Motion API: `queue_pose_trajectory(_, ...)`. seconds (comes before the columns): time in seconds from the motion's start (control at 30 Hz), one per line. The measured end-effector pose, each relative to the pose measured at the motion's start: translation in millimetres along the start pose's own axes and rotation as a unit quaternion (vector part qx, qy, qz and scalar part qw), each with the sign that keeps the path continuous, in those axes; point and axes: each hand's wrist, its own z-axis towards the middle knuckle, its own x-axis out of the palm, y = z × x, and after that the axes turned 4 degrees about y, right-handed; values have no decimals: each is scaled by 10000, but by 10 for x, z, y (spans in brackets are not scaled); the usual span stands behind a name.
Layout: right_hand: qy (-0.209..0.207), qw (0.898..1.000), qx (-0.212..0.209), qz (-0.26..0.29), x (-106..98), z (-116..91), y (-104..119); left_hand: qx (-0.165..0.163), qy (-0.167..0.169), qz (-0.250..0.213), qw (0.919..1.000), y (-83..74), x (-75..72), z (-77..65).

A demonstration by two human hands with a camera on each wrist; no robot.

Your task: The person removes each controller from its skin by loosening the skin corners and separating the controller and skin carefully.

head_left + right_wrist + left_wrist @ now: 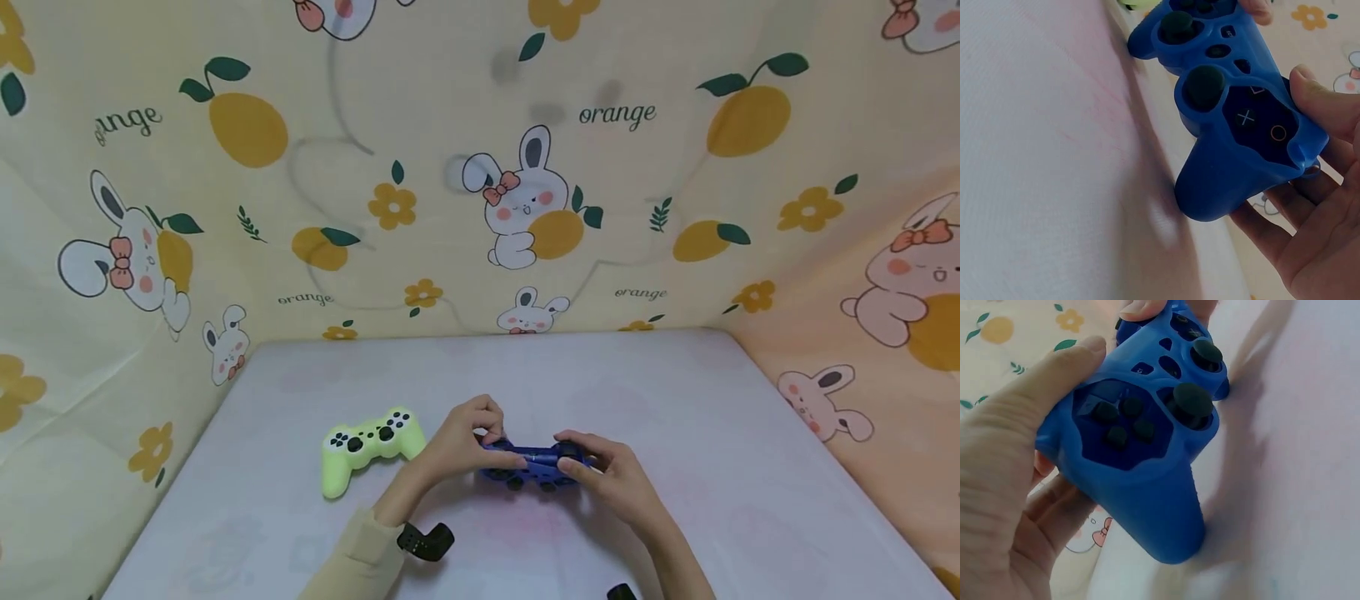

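Both hands hold a blue game controller (542, 457) close over the white table, one at each end, its thumbsticks facing the person. The left hand (457, 442) grips the end with the direction buttons; in the left wrist view its thumb lies along the top edge of the blue controller (1147, 500) and its fingers curl behind. At the other end, the right hand (618, 479) pinches the controller between thumb and fingers. Its thumb presses near the face buttons of the blue controller (1216, 175) in the right wrist view.
A pale yellow-green game controller (363, 442) lies face up on the white table (660, 400), just left of the left hand. A printed cloth (450, 108) with rabbits and oranges hangs behind the table and along both sides. A black wrist device (426, 542) sits at the left cuff.
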Motion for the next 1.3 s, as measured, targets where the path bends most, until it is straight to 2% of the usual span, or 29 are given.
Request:
queue_pose_trajectory(0.2, -48, 10000, -71, 38, 0, 24, -8, -65, -289, -364, 9989, 47, 3, -116)
queue_pose_trajectory(0.47, -97, 9999, -72, 110, 12, 3, -3, -309, -377, -642, 9967, 179, 22, -258)
queue_pose_trajectory(0.7, -128, 9997, -2, 197, 12, -5, 15, -492, -223, -984, 9937, 229, 35, -248)
queue_pose_trajectory(1.03, -115, 9997, 89, 197, 19, 3, -5, -629, -120, -955, 9934, 190, 8, -261)
queue_pose_trajectory(1.3, 3, 9994, 237, 236, -13, 56, 15, -421, -496, -1036, 9925, 145, 41, -263)
